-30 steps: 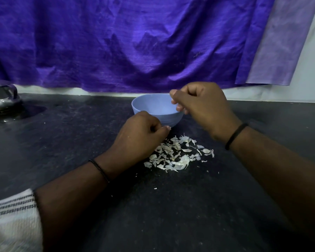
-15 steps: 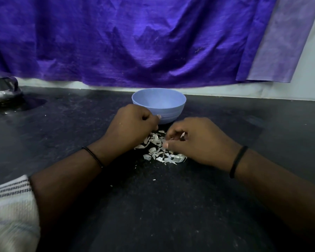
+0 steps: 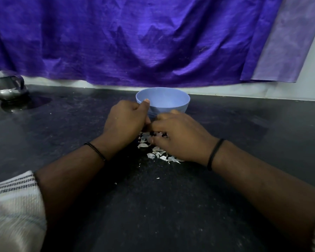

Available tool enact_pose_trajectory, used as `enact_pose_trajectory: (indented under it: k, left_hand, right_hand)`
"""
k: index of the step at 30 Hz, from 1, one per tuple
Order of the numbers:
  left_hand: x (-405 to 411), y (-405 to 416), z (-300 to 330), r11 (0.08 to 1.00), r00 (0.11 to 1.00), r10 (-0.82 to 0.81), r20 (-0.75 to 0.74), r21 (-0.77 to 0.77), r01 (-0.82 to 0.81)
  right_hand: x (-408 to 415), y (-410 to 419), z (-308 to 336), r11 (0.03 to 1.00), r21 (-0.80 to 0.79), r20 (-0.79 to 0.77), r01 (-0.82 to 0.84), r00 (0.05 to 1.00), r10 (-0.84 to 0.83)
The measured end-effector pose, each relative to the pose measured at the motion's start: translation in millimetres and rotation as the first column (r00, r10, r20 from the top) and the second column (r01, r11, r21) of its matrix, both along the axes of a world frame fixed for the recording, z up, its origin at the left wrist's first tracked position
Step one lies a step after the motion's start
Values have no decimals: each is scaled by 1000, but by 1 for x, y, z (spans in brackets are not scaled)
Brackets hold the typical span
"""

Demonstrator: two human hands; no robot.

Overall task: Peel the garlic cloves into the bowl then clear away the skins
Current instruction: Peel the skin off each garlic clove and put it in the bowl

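I see the garlic skins (image 3: 159, 153) as a loose scatter of pale flakes on the dark desk (image 3: 171, 206), directly in front of the blue bowl (image 3: 168, 100) on its near side. Part of the pile is covered by the right hand, and a few stray flakes lie nearer to me on the desk. I cannot make out any garlic cloves; the bowl's interior shows only its far inner wall from this angle.

My left hand (image 3: 125, 119) sits just left of the skins, fingers curled into a loose fist, thumb tip raised against the bowl's near left rim. What the curled fingers enclose, if anything, I cannot tell. My right hand (image 3: 178, 138) lies palm down over the right side of the pile, fingers bent with the tips down among the flakes; whether they actually pinch a skin is not visible. The two hands are touching or nearly so, just in front of the bowl.

Each wrist carries a thin black band (image 3: 215, 153). A striped pale sleeve (image 3: 13, 206) shows at lower left.

Further out: a shiny metal vessel (image 3: 6, 88) stands on the desk at far left. A purple cloth (image 3: 135, 42) hangs across the wall behind the bowl, with a paler lilac panel at its right edge.
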State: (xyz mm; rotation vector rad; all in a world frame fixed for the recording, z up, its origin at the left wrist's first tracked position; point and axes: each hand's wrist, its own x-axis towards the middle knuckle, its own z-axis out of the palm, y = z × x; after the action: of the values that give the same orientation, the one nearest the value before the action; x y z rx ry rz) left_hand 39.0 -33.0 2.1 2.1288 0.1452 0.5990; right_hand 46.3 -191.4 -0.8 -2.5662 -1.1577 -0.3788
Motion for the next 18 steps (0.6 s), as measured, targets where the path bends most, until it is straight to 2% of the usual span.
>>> enact_pose_trajectory:
  k: [3, 6, 12, 15, 18]
  left_hand:
    - [0, 0, 0, 1000, 1000, 2, -14, 14, -1]
    - [-2, -1, 1, 999, 1000, -13, -13, 33, 14]
    - [-1, -1, 2, 1000, 1000, 9, 10, 11, -9]
    - [0, -1, 1, 999, 999, 30, 38, 13, -31]
    - [1, -1, 0, 999, 998, 31, 49, -10, -30]
  right_hand:
    - [1, -7, 1, 999, -39, -98, -7, 995, 3]
    - [2, -24, 5, 998, 24, -141, 60, 988, -56]
    - [-10, -21, 4, 985, 106, 26, 136, 990, -139]
    - [-14, -4, -2, 984, 156, 99, 82, 990, -99]
    - [-10, 11, -10, 993, 116, 99, 37, 994, -48]
